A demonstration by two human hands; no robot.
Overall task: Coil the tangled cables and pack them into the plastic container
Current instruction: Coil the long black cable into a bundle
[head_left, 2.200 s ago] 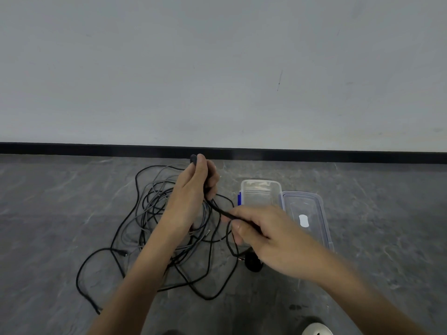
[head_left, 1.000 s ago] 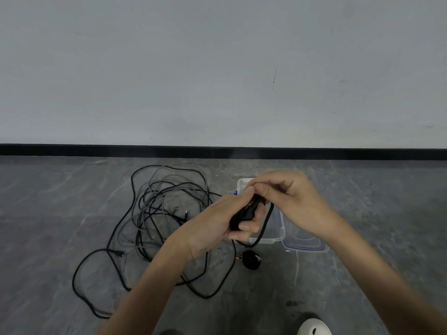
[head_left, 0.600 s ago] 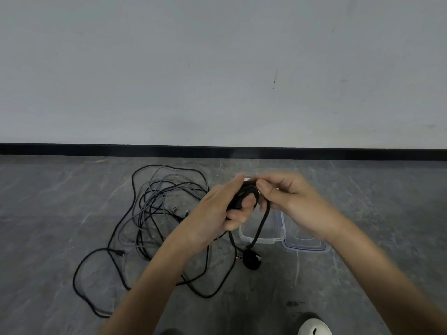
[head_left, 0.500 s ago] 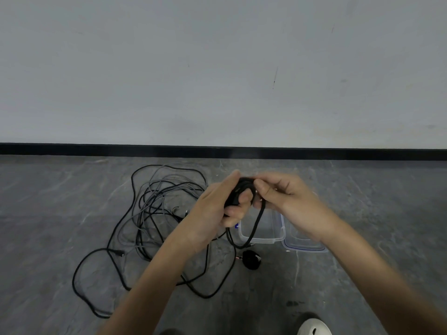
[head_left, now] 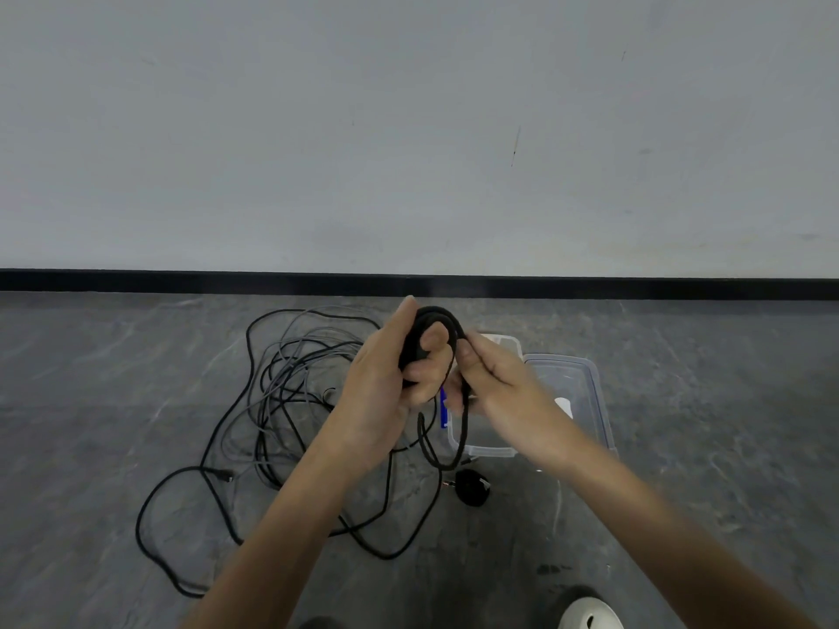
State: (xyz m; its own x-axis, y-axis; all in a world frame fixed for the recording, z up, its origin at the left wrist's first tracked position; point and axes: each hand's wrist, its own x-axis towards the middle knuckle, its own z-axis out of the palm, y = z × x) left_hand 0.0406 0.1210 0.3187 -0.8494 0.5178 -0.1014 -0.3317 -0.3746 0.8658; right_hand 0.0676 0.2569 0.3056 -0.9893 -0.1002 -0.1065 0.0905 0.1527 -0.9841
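Note:
My left hand (head_left: 386, 379) grips a small coil of black cable (head_left: 438, 317), wound around its fingers above the floor. My right hand (head_left: 499, 383) pinches the same cable just right of the coil, and a loop of it (head_left: 454, 447) hangs down between my hands. A tangle of black and grey cables (head_left: 281, 401) lies on the floor to the left. The clear plastic container (head_left: 481, 449) stands open on the floor behind my right hand, partly hidden by it. A round black plug (head_left: 472, 487) lies in front of the container.
The container's clear lid (head_left: 585, 383) lies flat just right of it. A white shoe (head_left: 590, 615) shows at the bottom edge. A grey wall with a black skirting strip (head_left: 181, 280) closes off the grey stone floor at the back.
The coil in my left hand has grown and risen slightly. My right hand has swung round the coil, laying on cable, and now sits lower to the right.

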